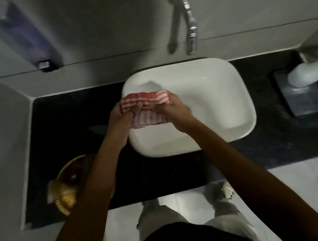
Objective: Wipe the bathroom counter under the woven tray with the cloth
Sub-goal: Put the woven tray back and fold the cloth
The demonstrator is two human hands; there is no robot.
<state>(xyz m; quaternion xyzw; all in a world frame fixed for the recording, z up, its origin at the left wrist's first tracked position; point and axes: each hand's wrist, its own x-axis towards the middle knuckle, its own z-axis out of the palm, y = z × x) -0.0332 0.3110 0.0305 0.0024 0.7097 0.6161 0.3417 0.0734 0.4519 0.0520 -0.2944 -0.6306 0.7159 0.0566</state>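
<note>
Head view is showing the red-and-white striped cloth [146,110] being held bunched over the left part of the white basin [211,102], with the left hand [121,114] and right hand [169,108] both closing around it. Woven tray [68,187] is sitting at the near left of the black counter [70,118], partly hidden by the left forearm; a white spray bottle [307,73] is lying on a dark mat [308,99] at far right.

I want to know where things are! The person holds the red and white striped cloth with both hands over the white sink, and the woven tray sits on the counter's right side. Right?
Almost. The head view shows the round woven tray on the black counter's left side, not right. Both hands, left and right, do hold the red and white striped cloth over the white sink.
</note>
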